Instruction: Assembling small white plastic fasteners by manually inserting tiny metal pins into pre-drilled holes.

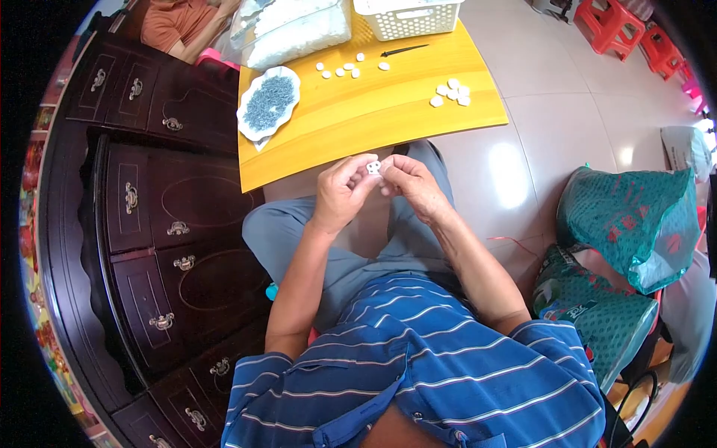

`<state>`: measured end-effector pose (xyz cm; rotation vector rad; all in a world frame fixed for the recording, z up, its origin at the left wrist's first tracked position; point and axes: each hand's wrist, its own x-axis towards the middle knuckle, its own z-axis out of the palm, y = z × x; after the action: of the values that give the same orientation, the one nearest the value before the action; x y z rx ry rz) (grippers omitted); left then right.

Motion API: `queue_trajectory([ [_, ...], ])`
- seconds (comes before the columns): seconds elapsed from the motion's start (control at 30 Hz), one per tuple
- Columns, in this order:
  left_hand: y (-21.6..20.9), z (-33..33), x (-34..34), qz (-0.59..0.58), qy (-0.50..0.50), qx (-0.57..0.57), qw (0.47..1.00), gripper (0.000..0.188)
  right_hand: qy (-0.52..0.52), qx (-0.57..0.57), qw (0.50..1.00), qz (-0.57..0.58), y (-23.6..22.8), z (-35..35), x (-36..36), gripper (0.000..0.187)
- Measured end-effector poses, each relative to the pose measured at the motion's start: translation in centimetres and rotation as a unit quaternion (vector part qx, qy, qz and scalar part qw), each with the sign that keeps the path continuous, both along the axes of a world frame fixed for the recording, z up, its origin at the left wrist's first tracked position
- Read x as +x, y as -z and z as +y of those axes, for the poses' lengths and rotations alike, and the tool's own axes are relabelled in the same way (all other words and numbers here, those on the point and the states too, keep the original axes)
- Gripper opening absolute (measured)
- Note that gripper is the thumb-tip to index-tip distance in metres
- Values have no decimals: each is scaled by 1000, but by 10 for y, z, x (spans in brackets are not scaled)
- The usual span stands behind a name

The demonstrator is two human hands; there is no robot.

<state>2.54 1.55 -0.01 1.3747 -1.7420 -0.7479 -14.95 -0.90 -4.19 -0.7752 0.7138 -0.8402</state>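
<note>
Between my two hands, just off the near edge of the yellow table, is a small white plastic-looking piece with dark holes. My left hand pinches it between thumb and forefinger. From the other side my right hand has its fingertips closed at the piece; whether they hold some smaller part is hidden. On the table at the left stands a white scalloped dish heaped with small dark screw-like bits. Several small white round pieces lie scattered near the back, and another cluster sits at the right.
A thin black pointed tool lies near a white perforated basket and a clear bag of white pieces. Dark wooden cabinets line the left. Green bags and red stools stand at right. Another person sits at far left.
</note>
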Motion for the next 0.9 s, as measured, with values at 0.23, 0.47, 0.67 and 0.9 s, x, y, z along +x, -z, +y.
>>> queue_trajectory([
  [0.23, 5, 1, 5, 136, 11, 93, 986, 31, 37, -61, 997, 42, 3, 5, 8, 19],
  [0.47, 5, -3, 16, 135, 48, 124, 982, 30, 53, -177, 968, 172, 2, 5, 7, 24],
  [0.67, 3, -4, 18, 132, 47, 127, 982, 26, 74, -226, 945, 224, -1, 6, 6, 24],
  [0.9, 3, -6, 16, 144, 47, 125, 981, 23, 95, -269, 913, 291, -2, 7, 7, 22],
])
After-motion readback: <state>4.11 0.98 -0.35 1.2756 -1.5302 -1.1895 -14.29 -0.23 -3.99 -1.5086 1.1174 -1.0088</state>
